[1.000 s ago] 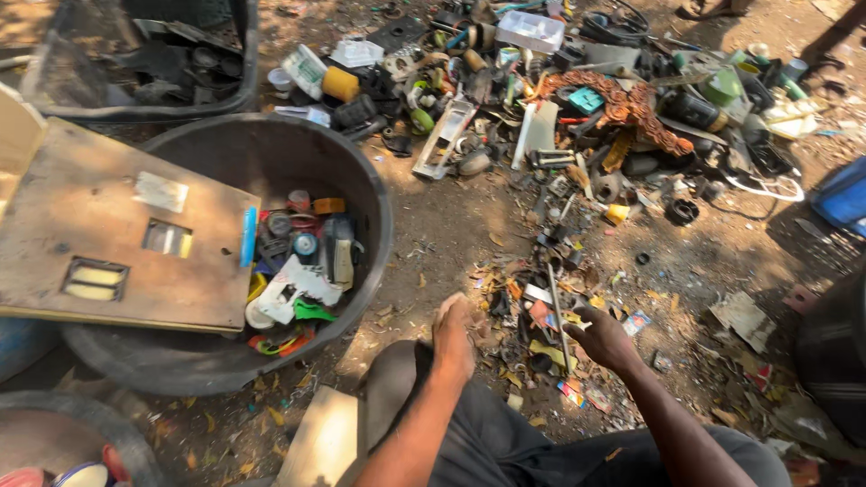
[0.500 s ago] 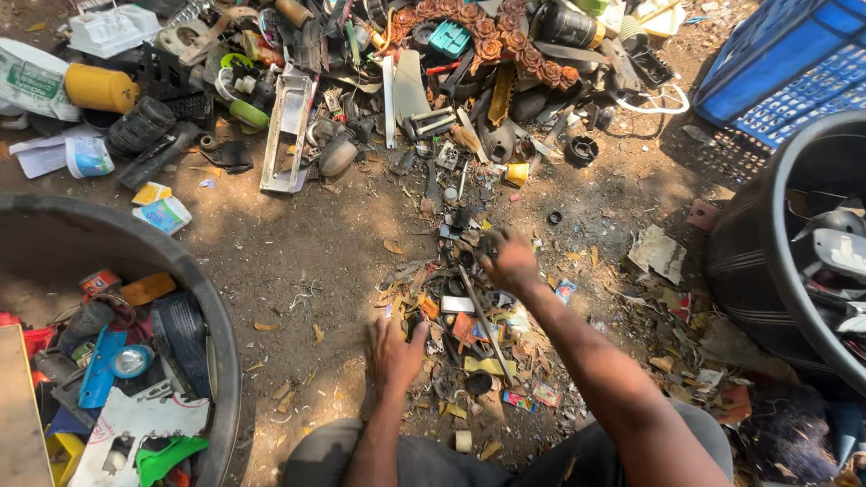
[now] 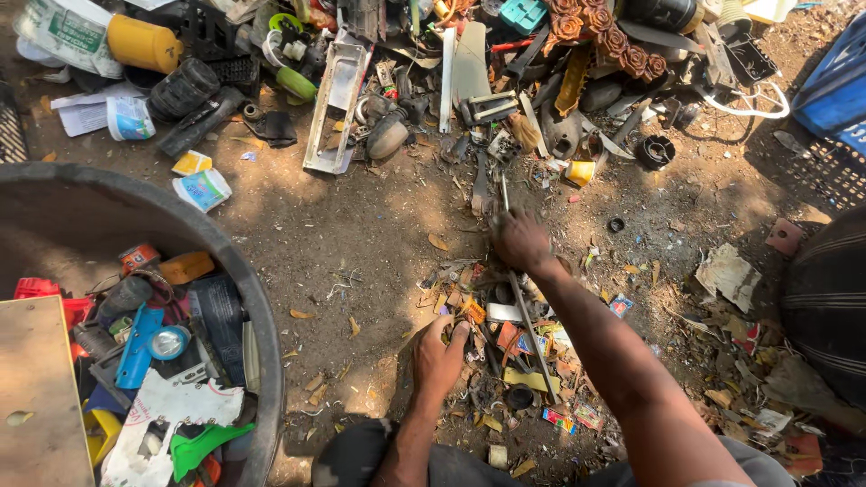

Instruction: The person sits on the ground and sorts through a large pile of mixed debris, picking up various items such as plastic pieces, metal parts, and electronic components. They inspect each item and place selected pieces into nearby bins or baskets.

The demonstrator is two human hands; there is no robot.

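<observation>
head view: left hand (image 3: 439, 356) fingers curled on small scraps (image 3: 505, 347); right hand (image 3: 521, 240) fingers closed over a thin rod (image 3: 528, 320), just beyond.

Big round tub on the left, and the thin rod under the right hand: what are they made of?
Tub: looks like moulded black plastic, matt and dusty, with a thick, smooth rolled rim. Rod: probably metal, thin, straight and dull grey, lying in the scrap pile below the right hand; too small to be sure.
</observation>
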